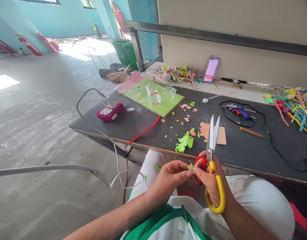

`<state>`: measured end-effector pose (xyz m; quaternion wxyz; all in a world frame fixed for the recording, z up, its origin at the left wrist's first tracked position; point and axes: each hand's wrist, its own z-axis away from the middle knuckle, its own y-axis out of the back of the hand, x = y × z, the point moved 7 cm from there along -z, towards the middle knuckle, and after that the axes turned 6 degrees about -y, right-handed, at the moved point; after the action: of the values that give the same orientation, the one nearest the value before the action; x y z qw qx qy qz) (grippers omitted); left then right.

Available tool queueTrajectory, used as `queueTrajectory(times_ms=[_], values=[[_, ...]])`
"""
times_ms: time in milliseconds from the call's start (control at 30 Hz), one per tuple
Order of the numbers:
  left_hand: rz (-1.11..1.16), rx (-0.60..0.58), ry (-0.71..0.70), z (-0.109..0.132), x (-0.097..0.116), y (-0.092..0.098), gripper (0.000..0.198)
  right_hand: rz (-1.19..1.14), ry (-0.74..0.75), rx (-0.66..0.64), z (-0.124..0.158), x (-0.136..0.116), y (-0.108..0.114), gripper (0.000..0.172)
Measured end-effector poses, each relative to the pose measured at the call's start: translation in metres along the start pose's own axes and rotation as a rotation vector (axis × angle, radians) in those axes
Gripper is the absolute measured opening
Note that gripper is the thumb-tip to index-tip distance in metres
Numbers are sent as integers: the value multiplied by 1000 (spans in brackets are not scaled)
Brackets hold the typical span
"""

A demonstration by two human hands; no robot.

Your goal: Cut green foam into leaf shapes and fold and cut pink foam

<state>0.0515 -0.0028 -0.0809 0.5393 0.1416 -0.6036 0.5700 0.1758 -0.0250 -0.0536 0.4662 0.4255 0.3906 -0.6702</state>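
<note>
Over my lap, my left hand (177, 172) pinches a small pale star (190, 167) with greenish edges between thumb and fingertips. The thumb of my right hand (209, 181) presses on the star's other side. Scissors (213, 141) with one red and one yellow handle hang in my right hand, blades slightly apart and pointing up and away. Just past the hands, crumpled green paper scraps (185, 142) lie at the table's near edge. Beside them is a peach paper sheet (219, 133) with a cut edge, partly behind the blades.
On the dark table (143, 125) are a magenta power strip (109, 111), a clear plastic bottle (153, 94) on a green sheet (168, 103), a blue glue gun (243, 113), an orange-brown stick (251, 132) and colourful fuzzy stems (298, 106). A white cable (115, 150) loops off the left side.
</note>
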Motion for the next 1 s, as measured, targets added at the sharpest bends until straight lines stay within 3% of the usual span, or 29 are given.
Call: queueTrajectory(times_ms=[267,433,567,767,1000], values=[[78,162,-64,1,-6,-5,25,-118,21,29,-2,15,-3,34],[6,177,-81,-2,-1,-1,27,-143,23,36,-2,12,-4,37],[-138,153,-91,-6,18,15,24,-39,23,-68,-3,9,1,31],[-231,39,-56,-2,63,36,24,183,-190,-345,7,34,-7,39],[-405,23,-55,12,97,49,19,133,-249,-365,26,47,-16,55]])
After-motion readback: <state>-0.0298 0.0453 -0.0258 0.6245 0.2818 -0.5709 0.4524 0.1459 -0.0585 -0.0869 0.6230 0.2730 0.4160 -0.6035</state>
